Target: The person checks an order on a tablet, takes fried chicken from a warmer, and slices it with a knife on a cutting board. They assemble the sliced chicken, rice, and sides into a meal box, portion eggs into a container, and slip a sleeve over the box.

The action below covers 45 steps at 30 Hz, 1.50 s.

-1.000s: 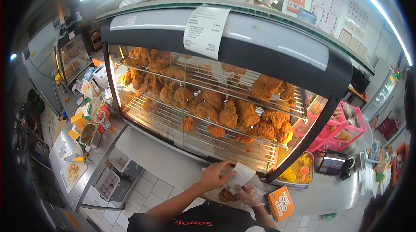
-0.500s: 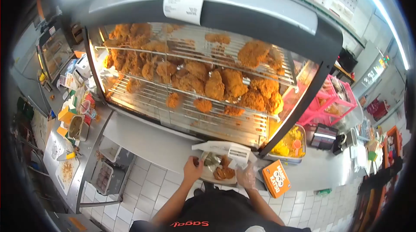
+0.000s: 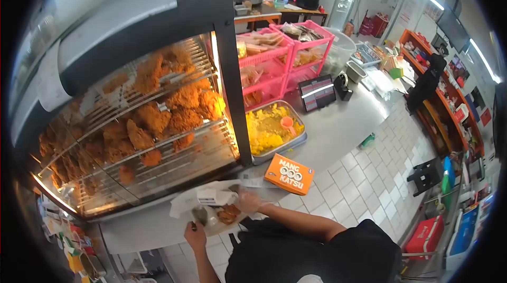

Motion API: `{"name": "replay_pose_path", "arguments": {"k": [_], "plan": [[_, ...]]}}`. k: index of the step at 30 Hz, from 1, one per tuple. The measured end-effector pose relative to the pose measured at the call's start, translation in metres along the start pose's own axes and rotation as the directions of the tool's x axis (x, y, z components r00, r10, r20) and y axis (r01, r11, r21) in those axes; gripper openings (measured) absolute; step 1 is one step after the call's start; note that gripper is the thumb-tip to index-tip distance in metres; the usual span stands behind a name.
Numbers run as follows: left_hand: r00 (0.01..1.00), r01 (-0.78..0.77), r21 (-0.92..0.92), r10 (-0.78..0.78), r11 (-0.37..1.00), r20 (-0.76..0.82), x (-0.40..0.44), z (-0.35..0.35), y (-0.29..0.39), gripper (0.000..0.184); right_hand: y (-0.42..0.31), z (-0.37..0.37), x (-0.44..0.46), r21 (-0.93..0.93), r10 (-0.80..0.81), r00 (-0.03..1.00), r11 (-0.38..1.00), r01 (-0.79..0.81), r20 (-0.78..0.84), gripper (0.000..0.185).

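A white, paper-lined takeaway box (image 3: pixel 211 227) lies open in front of me. Inside are brown fried chicken pieces (image 3: pixel 228 214) and a greenish wrapped item (image 3: pixel 200 215). At the box's near left edge, my left hand (image 3: pixel 196 236) is closed, with a small dark thing at its fingertips that I cannot make out. My right hand (image 3: pixel 250 200), in a clear plastic glove, is at the box's right side beside the chicken; motion smears its fingers. Just beyond it sits a closed orange box (image 3: pixel 289 173) printed "Mang Katsu".
A heated glass cabinet (image 3: pixel 226 82) full of fried chicken stands at left. Beside it are a metal tray of yellow food (image 3: pixel 262 130) with an orange scoop (image 3: pixel 287 123), pink racks (image 3: pixel 289 53) and a dark tablet (image 3: pixel 317 93). A person in black (image 3: pixel 426 79) is farther right.
My view has swung to the right, so the cabinet now appears farther left and more of the counter and room shows. Both hands stay by the open takeaway box.
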<state>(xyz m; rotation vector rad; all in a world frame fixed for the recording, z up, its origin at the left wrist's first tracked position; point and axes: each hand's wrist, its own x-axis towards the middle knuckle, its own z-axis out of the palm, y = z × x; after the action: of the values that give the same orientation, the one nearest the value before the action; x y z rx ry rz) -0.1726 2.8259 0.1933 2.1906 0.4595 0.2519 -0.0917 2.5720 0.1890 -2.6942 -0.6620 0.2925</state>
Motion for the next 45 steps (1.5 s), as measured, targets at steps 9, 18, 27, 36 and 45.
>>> {"name": "replay_pose_path", "arguments": {"k": [9,18,27,36,45], "plan": [[0.997,0.066,-0.071,-0.063,0.995,0.039,-0.022,-0.02,0.071,0.024,-0.006,-0.068,-0.057,0.466,0.267,0.962,0.858,-0.215,-0.049,0.052],[0.99,-0.072,-0.23,0.098,0.971,0.106,-0.05,0.042,0.182,0.021,0.116,-0.147,-0.099,0.265,0.055,0.936,0.963,0.042,-0.349,0.04],[0.924,-0.19,-0.329,0.281,0.925,0.258,-0.079,0.271,0.351,0.018,0.365,-0.2,-0.181,0.188,0.189,0.835,0.976,-0.105,-0.517,0.04],[0.975,0.041,-0.058,-0.028,0.997,0.221,-0.086,0.463,0.358,0.027,0.521,-0.241,-0.22,0.37,0.393,0.9,0.878,-0.305,-0.19,0.031],[0.948,-0.009,-0.026,0.0,1.0,-0.317,-0.111,0.473,0.407,0.04,0.62,-0.271,-0.219,0.783,0.261,0.78,0.121,-0.611,0.568,0.05]]}}
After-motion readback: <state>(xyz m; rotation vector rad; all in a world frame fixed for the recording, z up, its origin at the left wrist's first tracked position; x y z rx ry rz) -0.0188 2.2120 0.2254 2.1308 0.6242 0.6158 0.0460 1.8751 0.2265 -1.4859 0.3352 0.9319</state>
